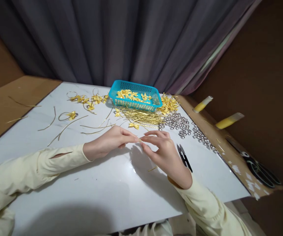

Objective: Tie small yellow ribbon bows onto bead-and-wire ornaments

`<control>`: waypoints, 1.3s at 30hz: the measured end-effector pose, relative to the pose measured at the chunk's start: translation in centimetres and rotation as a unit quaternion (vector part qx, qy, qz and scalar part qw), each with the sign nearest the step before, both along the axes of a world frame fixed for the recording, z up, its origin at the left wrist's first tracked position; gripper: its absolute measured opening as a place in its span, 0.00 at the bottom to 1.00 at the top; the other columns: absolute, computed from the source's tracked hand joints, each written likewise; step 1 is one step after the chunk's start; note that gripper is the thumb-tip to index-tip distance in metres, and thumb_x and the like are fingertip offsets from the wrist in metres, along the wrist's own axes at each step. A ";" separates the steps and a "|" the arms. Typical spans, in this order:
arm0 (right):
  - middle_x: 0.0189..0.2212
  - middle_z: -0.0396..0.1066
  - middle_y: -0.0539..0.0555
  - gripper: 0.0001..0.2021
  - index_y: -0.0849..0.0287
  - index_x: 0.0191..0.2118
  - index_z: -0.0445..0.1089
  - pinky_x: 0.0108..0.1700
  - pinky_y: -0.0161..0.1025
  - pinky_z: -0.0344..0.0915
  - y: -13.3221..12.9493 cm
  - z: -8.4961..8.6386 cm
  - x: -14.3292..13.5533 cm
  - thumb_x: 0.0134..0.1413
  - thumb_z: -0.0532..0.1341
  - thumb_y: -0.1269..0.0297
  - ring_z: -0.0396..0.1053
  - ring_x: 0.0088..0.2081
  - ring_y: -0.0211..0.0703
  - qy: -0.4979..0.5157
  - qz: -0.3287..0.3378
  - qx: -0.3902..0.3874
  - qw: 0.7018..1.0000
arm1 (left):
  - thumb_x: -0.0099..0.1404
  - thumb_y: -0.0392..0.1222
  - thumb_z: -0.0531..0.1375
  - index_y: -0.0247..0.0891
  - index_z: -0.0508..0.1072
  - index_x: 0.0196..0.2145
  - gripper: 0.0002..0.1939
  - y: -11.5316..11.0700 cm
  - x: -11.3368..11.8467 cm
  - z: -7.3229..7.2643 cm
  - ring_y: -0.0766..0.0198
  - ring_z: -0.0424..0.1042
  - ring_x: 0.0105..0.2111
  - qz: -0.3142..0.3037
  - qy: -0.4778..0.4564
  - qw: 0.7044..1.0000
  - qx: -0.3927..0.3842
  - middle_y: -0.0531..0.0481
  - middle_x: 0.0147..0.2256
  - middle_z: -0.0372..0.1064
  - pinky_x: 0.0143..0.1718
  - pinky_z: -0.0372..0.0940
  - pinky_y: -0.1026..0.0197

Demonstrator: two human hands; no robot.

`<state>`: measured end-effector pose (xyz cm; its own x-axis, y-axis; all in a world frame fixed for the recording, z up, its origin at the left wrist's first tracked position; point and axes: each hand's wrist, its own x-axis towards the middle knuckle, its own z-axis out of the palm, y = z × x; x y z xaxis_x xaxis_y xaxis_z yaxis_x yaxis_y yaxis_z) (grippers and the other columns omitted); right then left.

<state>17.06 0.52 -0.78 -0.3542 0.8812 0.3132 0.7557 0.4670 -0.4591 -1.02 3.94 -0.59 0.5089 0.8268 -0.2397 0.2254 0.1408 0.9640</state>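
Observation:
My left hand [112, 141] reaches in from the left, its thumb and fingers pinched together. Opposite it is my right hand [161, 147], with thumb and forefinger closed and the other fingers raised. Their fingertips meet over the white board [102, 196] on a small yellow piece [140, 140], mostly hidden, so its kind is unclear. Just beyond lie a yellow ribbon flower [134, 126] and a bundle of gold cords [142, 117]. Black thread snips [184, 157] rest beside my right wrist, and a short gold cord piece [152, 168] lies below that hand.
A blue basket [141, 105] of yellow flowers stands at the back. Silver beads [178, 123] spread along the right, near a heap of yellow flowers [169, 103]. Finished-looking flower loops [72, 115] and loose cords lie left. Two tubes [203, 104] and black-handled scissors [261, 170] sit at the right edge.

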 end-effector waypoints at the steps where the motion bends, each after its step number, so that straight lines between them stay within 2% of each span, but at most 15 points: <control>1: 0.33 0.77 0.54 0.08 0.57 0.34 0.74 0.47 0.49 0.53 -0.1 -0.1 -0.1 0.55 0.57 0.68 0.69 0.43 0.49 -0.007 0.003 0.005 1.000 | 0.55 0.46 0.61 0.33 0.77 0.27 0.12 0.0 0.0 0.0 0.71 0.46 0.21 -0.002 0.002 1.000 0.002 0.57 0.18 0.56 0.20 0.42 0.65; 7: 0.32 0.77 0.53 0.09 0.59 0.33 0.73 0.47 0.47 0.51 -0.3 -0.6 -0.5 0.55 0.55 0.72 0.69 0.44 0.47 -0.041 0.032 0.045 0.998 | 0.55 0.46 0.60 0.34 0.72 0.19 0.14 0.0 -0.1 -0.5 0.71 0.45 0.19 -0.011 0.026 0.999 0.017 0.59 0.15 0.48 0.20 0.42 0.64; 12: 0.33 0.77 0.54 0.09 0.59 0.34 0.74 0.46 0.47 0.52 0.4 -0.5 0.3 0.53 0.56 0.72 0.69 0.43 0.47 -0.033 0.024 0.007 0.999 | 0.54 0.49 0.60 0.34 0.76 0.24 0.14 0.0 0.0 -0.6 0.71 0.45 0.18 -0.007 0.034 0.999 0.008 0.59 0.15 0.51 0.20 0.42 0.65; 16: 0.33 0.77 0.54 0.07 0.60 0.34 0.74 0.48 0.47 0.53 0.7 -0.1 0.9 0.53 0.58 0.70 0.70 0.42 0.47 -0.009 0.006 0.000 1.000 | 0.54 0.47 0.60 0.32 0.77 0.27 0.14 0.1 0.1 -0.4 0.72 0.46 0.20 -0.004 0.028 1.000 0.005 0.56 0.19 0.59 0.21 0.43 0.65; 21: 0.32 0.77 0.53 0.06 0.59 0.33 0.74 0.48 0.47 0.52 0.3 0.3 0.6 0.52 0.60 0.68 0.70 0.43 0.47 -0.013 0.018 -0.012 1.000 | 0.54 0.45 0.60 0.32 0.78 0.27 0.13 0.0 0.1 -0.3 0.72 0.45 0.20 -0.003 0.027 1.000 -0.004 0.57 0.18 0.55 0.20 0.42 0.65; 26: 0.29 0.76 0.52 0.07 0.58 0.30 0.74 0.47 0.46 0.50 0.4 -1.3 0.0 0.53 0.58 0.73 0.69 0.45 0.47 -0.050 0.036 -0.007 0.998 | 0.55 0.44 0.59 0.31 0.76 0.27 0.12 -0.1 0.4 -1.7 0.72 0.45 0.19 -0.001 0.029 0.999 -0.014 0.57 0.17 0.54 0.21 0.41 0.64; 31: 0.30 0.76 0.57 0.09 0.62 0.27 0.73 0.46 0.46 0.50 1.2 -3.0 -0.3 0.49 0.57 0.78 0.69 0.43 0.48 -0.117 0.048 -0.010 0.992 | 0.55 0.42 0.58 0.34 0.64 0.15 0.15 0.2 0.9 -3.6 0.72 0.45 0.17 0.008 0.000 0.999 -0.037 0.60 0.13 0.47 0.20 0.40 0.64; 34: 0.31 0.76 0.57 0.09 0.61 0.26 0.73 0.47 0.46 0.50 1.8 -2.9 0.2 0.50 0.57 0.77 0.69 0.42 0.47 -0.110 0.045 -0.033 0.992 | 0.54 0.42 0.59 0.32 0.68 0.18 0.12 0.5 0.9 -3.9 0.73 0.45 0.17 0.003 -0.013 0.998 -0.053 0.60 0.13 0.48 0.20 0.39 0.63; 39: 0.35 0.76 0.57 0.07 0.60 0.33 0.74 0.46 0.46 0.53 2.3 -1.9 0.9 0.51 0.59 0.73 0.70 0.42 0.47 -0.062 0.033 -0.081 0.994 | 0.54 0.42 0.60 0.29 0.74 0.26 0.11 0.8 0.6 -3.7 0.73 0.44 0.17 -0.015 -0.027 0.997 -0.069 0.60 0.14 0.50 0.19 0.38 0.64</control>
<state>17.94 2.79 -2.71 -0.4405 0.8898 0.1190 0.7813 0.4452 -0.4374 -0.39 4.78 -4.31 0.5482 0.7718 -0.3222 0.1806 0.2669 0.9466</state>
